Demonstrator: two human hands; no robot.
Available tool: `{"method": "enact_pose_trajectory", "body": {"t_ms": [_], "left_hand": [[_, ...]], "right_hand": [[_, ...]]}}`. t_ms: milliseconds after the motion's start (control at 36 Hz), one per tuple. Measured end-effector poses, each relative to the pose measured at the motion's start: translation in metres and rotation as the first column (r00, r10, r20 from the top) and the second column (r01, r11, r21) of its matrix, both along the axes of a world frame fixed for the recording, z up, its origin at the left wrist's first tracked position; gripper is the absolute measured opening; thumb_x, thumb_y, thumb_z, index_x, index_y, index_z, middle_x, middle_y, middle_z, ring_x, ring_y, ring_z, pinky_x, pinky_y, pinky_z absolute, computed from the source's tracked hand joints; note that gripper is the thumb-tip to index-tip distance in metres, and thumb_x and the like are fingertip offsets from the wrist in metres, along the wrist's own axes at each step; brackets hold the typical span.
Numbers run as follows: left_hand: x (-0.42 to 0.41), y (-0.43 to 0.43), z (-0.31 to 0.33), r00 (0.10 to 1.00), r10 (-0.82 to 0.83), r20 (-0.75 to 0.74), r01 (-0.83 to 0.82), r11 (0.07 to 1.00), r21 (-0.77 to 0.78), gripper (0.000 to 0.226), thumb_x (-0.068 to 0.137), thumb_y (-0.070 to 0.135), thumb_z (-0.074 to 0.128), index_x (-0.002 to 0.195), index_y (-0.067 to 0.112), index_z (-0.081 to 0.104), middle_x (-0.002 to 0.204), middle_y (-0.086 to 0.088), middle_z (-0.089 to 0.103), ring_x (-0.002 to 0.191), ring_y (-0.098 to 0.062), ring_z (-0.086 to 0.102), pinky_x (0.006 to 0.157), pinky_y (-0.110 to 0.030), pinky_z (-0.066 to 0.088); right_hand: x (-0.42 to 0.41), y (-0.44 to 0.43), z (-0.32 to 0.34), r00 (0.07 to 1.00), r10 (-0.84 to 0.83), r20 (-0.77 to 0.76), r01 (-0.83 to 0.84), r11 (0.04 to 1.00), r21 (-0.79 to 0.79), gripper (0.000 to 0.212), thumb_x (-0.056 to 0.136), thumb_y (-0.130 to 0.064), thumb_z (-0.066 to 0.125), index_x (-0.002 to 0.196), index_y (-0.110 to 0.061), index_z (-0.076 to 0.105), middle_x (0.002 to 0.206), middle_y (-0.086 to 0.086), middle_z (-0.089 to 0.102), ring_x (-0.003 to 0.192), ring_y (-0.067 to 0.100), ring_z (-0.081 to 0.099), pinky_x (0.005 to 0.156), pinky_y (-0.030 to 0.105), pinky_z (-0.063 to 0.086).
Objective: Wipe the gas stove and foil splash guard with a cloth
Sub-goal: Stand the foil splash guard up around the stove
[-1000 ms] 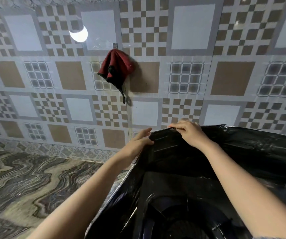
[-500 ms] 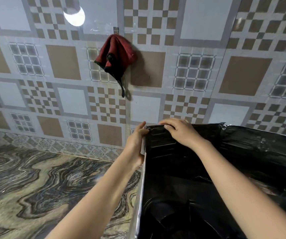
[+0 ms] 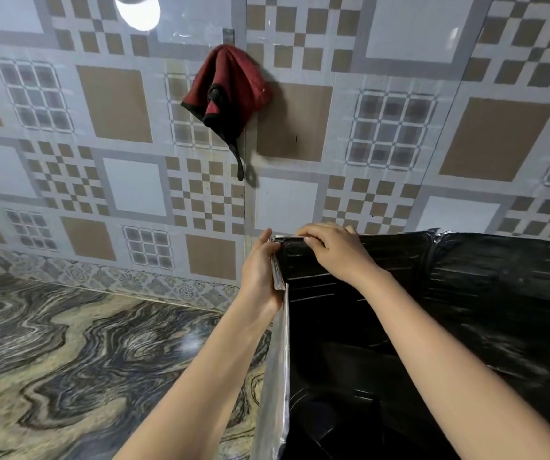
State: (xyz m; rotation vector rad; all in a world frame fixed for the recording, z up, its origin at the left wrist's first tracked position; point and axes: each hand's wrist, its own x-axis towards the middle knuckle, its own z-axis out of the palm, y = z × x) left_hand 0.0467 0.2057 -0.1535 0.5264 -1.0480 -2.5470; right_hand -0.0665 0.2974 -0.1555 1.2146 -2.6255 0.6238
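Note:
The foil splash guard point(image 3: 466, 293) stands upright at the right, dark and shiny inside, silver along its left panel edge. My left hand point(image 3: 260, 270) grips the guard's left corner from outside, thumb on the fold. My right hand point(image 3: 336, 254) curls over the top edge at the same corner. A red cloth point(image 3: 230, 91) with black trim hangs from a wall hook, above and apart from both hands. The gas stove is hidden in the dark inside the guard.
A patterned tiled wall point(image 3: 117, 180) runs behind everything. A marbled stone counter point(image 3: 67, 360) spreads to the left of the guard. A lamp's reflection point(image 3: 137, 9) glares at the top.
The view has moved closer and to the left. The guard's left panel has swung more upright, and my left hand has slid down along the corner fold.

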Motion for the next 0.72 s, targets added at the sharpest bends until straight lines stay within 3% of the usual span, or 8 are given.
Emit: {"method": "enact_pose_trajectory", "body": {"t_ms": [167,222,306,417,528,583,639,722], "left_hand": [[0.000,0.004,-0.004,1.000,-0.022,0.004,0.023,0.998,-0.061,0.047,0.095,0.007,0.042,0.139,0.025,0.040,0.110,-0.015,0.062,0.084,-0.023,0.064,0.068,-0.032,0.054],[0.001,0.006,-0.003,1.000,-0.028,-0.001,0.028,0.997,-0.072,0.047,0.095,0.008,0.041,0.139,0.024,0.039,0.116,-0.015,0.059,0.086,-0.022,0.063,0.065,-0.029,0.056],[0.002,0.008,-0.003,0.999,-0.032,0.011,0.033,0.995,-0.097,0.045,0.095,0.009,0.043,0.137,0.024,0.043,0.106,-0.009,0.061,0.082,-0.018,0.063,0.051,-0.020,0.055],[0.003,0.010,-0.003,0.998,-0.065,0.015,0.067,0.981,-0.179,0.045,0.095,0.009,0.041,0.138,0.022,0.042,0.134,-0.011,0.050,0.087,-0.013,0.059,0.051,-0.017,0.053],[0.001,0.010,-0.005,0.993,-0.117,0.007,0.114,0.953,-0.279,0.046,0.096,0.007,0.039,0.140,0.019,0.039,0.140,-0.007,0.045,0.083,-0.004,0.054,0.052,-0.011,0.051],[0.000,0.009,-0.008,0.989,-0.147,0.003,0.140,0.937,-0.320,0.046,0.096,0.008,0.038,0.141,0.019,0.038,0.137,-0.006,0.047,0.089,-0.005,0.056,0.062,-0.012,0.052],[0.001,0.009,-0.011,0.987,-0.163,-0.013,0.148,0.925,-0.349,0.046,0.096,0.008,0.039,0.141,0.019,0.037,0.134,-0.007,0.050,0.100,-0.012,0.058,0.081,-0.019,0.051],[0.002,0.009,-0.016,0.985,-0.166,-0.036,0.139,0.910,-0.389,0.047,0.095,0.013,0.042,0.141,0.022,0.036,0.139,-0.005,0.047,0.115,-0.014,0.051,0.105,-0.033,0.040]], "right_hand": [[0.006,0.003,0.000,0.999,-0.034,0.006,0.034,0.999,-0.021,0.024,0.097,-0.025,0.041,0.112,-0.024,0.060,0.114,-0.003,0.066,0.106,0.022,0.057,0.089,0.036,0.039],[0.007,0.006,0.002,0.999,-0.047,0.016,0.047,0.999,-0.019,0.023,0.097,-0.026,0.042,0.111,-0.024,0.060,0.111,-0.002,0.067,0.103,0.024,0.058,0.087,0.037,0.044],[0.007,0.011,0.005,0.997,-0.063,0.037,0.063,0.998,-0.014,0.023,0.097,-0.026,0.042,0.111,-0.024,0.061,0.110,-0.001,0.067,0.102,0.023,0.059,0.089,0.040,0.046],[0.005,0.019,0.003,0.993,-0.113,0.025,0.113,0.993,-0.011,0.025,0.097,-0.030,0.042,0.112,-0.028,0.061,0.113,-0.005,0.067,0.105,0.020,0.059,0.093,0.036,0.041],[0.010,0.026,0.000,0.988,-0.153,0.013,0.154,0.987,-0.052,0.027,0.097,-0.031,0.042,0.115,-0.027,0.061,0.118,-0.007,0.065,0.111,0.018,0.056,0.097,0.037,0.036],[0.014,0.027,-0.002,0.987,-0.161,-0.004,0.160,0.984,-0.077,0.027,0.097,-0.030,0.043,0.115,-0.026,0.062,0.119,-0.007,0.065,0.113,0.018,0.056,0.099,0.038,0.035],[0.017,0.027,-0.003,0.984,-0.175,-0.018,0.173,0.980,-0.094,0.027,0.097,-0.030,0.044,0.116,-0.025,0.062,0.120,-0.007,0.065,0.114,0.017,0.056,0.100,0.038,0.034],[0.019,0.026,-0.005,0.980,-0.190,-0.051,0.184,0.977,-0.108,0.027,0.097,-0.028,0.044,0.116,-0.022,0.063,0.118,-0.005,0.066,0.111,0.020,0.057,0.099,0.040,0.037]]}}
